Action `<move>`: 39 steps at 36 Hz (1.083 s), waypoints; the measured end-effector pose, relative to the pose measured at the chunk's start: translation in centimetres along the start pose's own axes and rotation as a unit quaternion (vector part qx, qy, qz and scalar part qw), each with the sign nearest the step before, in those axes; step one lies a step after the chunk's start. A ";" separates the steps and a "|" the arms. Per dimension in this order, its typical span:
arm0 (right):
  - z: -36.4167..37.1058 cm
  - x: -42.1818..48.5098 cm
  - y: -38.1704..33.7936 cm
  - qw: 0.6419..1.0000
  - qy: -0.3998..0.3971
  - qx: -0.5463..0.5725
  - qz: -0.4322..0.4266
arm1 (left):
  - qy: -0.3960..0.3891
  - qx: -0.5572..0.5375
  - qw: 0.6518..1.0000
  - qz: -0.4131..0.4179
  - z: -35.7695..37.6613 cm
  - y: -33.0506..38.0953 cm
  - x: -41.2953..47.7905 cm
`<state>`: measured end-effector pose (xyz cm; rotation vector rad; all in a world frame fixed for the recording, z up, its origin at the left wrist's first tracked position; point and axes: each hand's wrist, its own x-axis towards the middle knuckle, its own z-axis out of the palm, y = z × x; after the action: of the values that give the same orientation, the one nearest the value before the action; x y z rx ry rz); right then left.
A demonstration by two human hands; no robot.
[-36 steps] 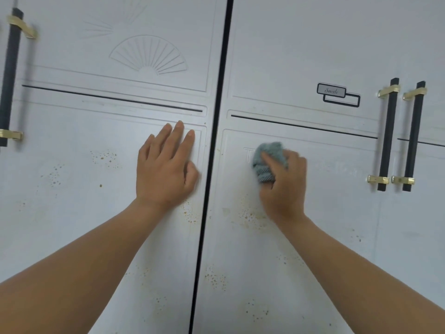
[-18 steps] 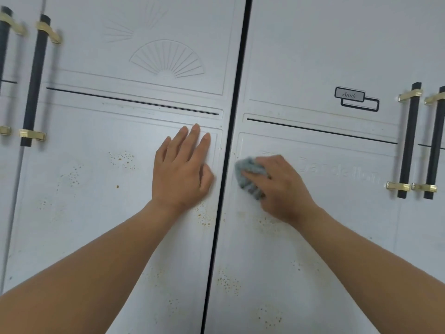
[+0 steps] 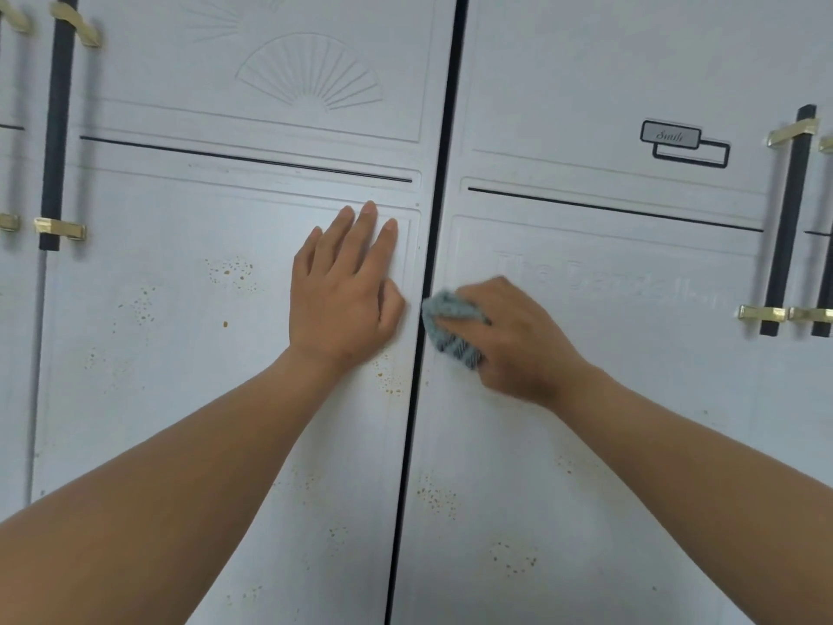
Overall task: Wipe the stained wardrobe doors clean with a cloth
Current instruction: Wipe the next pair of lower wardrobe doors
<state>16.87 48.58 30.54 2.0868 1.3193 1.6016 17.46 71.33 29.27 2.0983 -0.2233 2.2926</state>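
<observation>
Head view has your two forearms coming in from the bottom corners. Your left hand (image 3: 345, 290) lies flat on the left door (image 3: 180, 376), fingers straight and close together, pointing up, thumb just beside the black seam (image 3: 444, 173). Your right hand (image 3: 509, 340) has its fingers curled round the one cloth (image 3: 450, 329) and presses it to the right door (image 3: 631, 421). The grey-blue wad sticks out of the hand's left side, its edge at the seam. Its long axis runs from upper left to lower right. Brown speckled stains (image 3: 230, 272) dot both doors. Higher up you see one fan relief (image 3: 311, 74) on the left door and one label (image 3: 671, 136) on the right. A black bar handle (image 3: 56, 128) stands upright on each side, with part of another at each edge.
</observation>
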 end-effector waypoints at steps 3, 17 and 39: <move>-0.7 2.3 0.9 0.990 0.087 0.015 0.112 | 0.003 -0.004 1.000 0.000 0.0 0.0 0.0; 0.9 -0.4 -2.1 0.986 0.083 0.041 0.141 | -0.001 -0.003 1.000 0.003 -0.3 -0.1 -0.2; 4.9 -8.6 -9.7 0.993 -0.044 0.100 0.050 | -0.052 0.009 0.998 0.017 -2.2 -0.6 -6.8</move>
<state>15.82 49.57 16.78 2.3470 1.4175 1.4475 15.98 72.76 22.34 2.2429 -0.2449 2.2139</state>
